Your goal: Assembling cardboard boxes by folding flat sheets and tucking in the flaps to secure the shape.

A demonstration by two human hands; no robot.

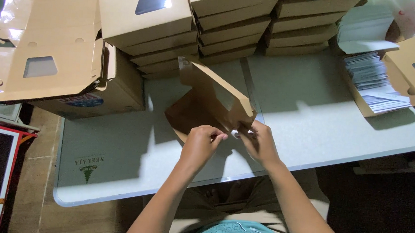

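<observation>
Both hands, left hand (201, 142) and right hand (258, 142), pinch the near edge of a half-folded kraft window box (208, 104) on the bench (312, 123); uneven pressure could crease the flap or misalign the tab.

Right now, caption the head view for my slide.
Both hands, left hand and right hand, fold a brown cardboard box on a table.

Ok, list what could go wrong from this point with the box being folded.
1. Both hands, left hand and right hand, pinch the half-folded brown box only at its near edge; the raised far panel could flop or crease.
2. That panel stands close to the stacks of finished boxes; a swing might nudge them.
3. The flat blanks overhang the table's left end and might slide off.
</observation>
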